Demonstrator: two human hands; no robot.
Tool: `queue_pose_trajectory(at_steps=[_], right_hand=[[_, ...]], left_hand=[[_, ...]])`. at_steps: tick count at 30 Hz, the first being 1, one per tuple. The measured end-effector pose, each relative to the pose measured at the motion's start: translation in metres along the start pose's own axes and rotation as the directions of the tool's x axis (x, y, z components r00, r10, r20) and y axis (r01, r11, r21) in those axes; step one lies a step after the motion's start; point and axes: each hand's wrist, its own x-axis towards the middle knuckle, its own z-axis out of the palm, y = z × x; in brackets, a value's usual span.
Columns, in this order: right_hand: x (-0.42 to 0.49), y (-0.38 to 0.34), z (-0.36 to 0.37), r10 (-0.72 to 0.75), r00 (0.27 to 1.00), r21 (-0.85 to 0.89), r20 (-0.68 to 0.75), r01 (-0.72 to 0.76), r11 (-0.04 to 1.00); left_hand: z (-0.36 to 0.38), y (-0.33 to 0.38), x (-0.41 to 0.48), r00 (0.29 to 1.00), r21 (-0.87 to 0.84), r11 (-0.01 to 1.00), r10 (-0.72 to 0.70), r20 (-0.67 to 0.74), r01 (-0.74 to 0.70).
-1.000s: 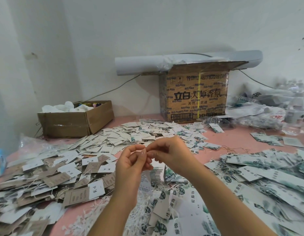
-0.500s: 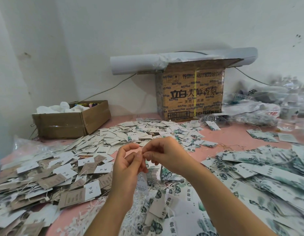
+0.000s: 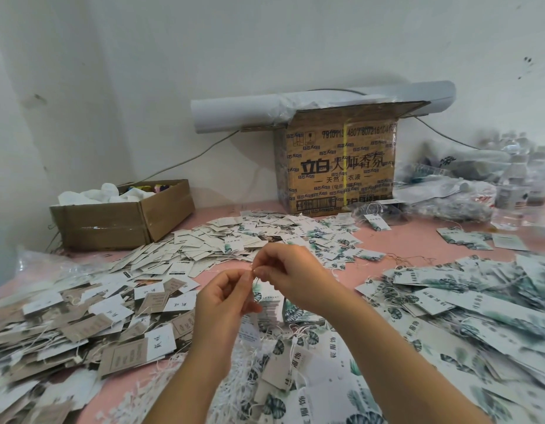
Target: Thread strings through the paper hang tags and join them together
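Hardly shifting since a second ago: keeping both hands raised and meeting at the middle of the view, drawing the fingertips a shade closer together.

Starting at the left, leaving a heap of brown and white hang tags (image 3: 81, 319) untouched, with a small cardboard box (image 3: 121, 223) behind it. Curling the left hand (image 3: 225, 301), nipping a thin string (image 3: 252, 272) between thumb and forefinger, folding the other fingers loosely beneath. Meeting it from the other side with the right hand (image 3: 288, 270), likewise pinching the same string at the tips, tucking the remaining fingers in. Apparently dangling a single tag (image 3: 259, 296) just under the pinch, yet hiding most of it behind the fingers, so not telling for sure whether already threaded.

Judging the step as feeding or knotting the string end. Doing it well: keeping the string taut between the two pinches, gripping close to the end to stop it bending or fraying, steadying the tag's hole with the left while pushing through with the right, pulling snug without tearing the paper.

Leaving, further right, the printed carton (image 3: 338, 166) against the wall and the spread of leaf-print tags (image 3: 464, 301) on the pink table (image 3: 418, 240), waiting.
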Motion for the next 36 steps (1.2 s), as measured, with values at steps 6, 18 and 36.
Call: queue_pose_trajectory(at_steps=[6,18,36], right_hand=[[0.0008,0.0021,0.0011,0.012,1.000,0.046,-0.017,-0.011,0.999],[0.0007,0.0029,0.0041,0.045,0.999,0.134,-0.023,-0.042,0.990],[-0.0003,0.0022,0.0081,0.110,0.987,0.321,-0.120,-0.066,0.945]], left_hand=[[-0.0006,-0.0011,0.0011,1.000,0.003,1.000,-0.007,-0.027,0.007],[-0.0029,-0.0020,0.0017,1.000,0.073,0.997,0.003,0.001,-0.004],[-0.0027,-0.0011,0.0015,0.999,0.120,0.992,0.037,-0.002,-0.037]])
